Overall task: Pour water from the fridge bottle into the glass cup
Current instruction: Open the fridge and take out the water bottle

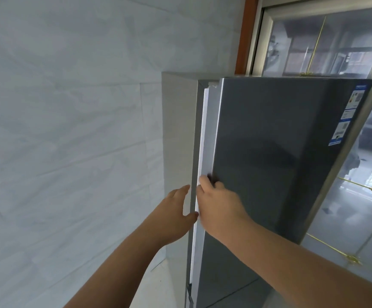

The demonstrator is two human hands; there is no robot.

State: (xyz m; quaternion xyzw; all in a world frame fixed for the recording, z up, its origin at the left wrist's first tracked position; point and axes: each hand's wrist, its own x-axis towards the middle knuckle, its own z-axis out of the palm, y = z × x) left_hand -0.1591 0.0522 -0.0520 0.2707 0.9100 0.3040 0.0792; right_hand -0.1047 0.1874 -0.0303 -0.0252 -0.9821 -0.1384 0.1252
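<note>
Fridge door (280,163), grey, stands slightly ajar before me. My right hand (218,203) curls its fingers round the door's left edge. My left hand (176,210) hovers beside it, fingers straight and close together. Bottle and cup are out of sight.

Fridge (269,163) right of wall (69,107), glass door (336,41) behind, stickers (347,114) on fridge door (upper right)
</note>
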